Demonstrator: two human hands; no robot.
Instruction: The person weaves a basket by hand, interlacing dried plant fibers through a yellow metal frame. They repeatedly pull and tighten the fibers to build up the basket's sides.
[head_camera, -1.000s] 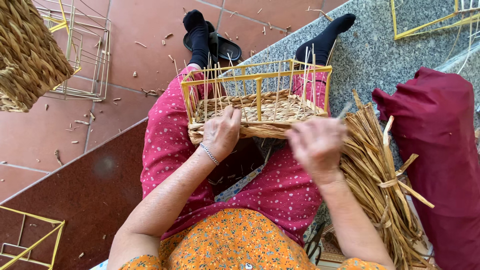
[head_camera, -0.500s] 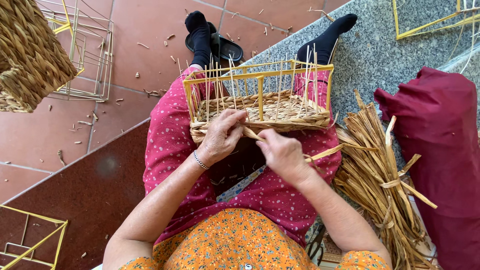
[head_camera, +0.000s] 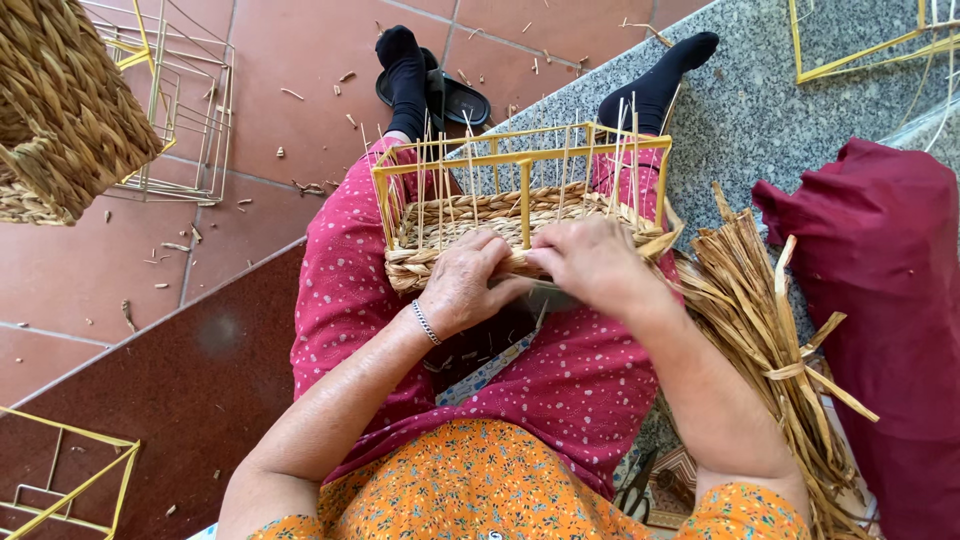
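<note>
A half-woven basket (head_camera: 520, 215) rests on my lap: a yellow wire frame with thin upright stakes and a low wall of braided straw. My left hand (head_camera: 465, 285) grips the near braided wall from outside. My right hand (head_camera: 590, 262) presses against the same near wall just to the right, its fingers closed on the straw strand there. Both hands touch at the basket's front edge. The strand's free end is hidden under my fingers.
A bundle of dried straw (head_camera: 765, 340) lies at my right, beside a dark red cloth bundle (head_camera: 885, 300). A finished woven basket (head_camera: 60, 110) hangs at upper left by bare wire frames (head_camera: 185, 100). Another yellow frame (head_camera: 60, 485) sits lower left. Straw scraps litter the tiles.
My right hand left the straw bundle at the right, came across and now works at the basket's near wall beside my left hand. The left hand stayed on the basket.
</note>
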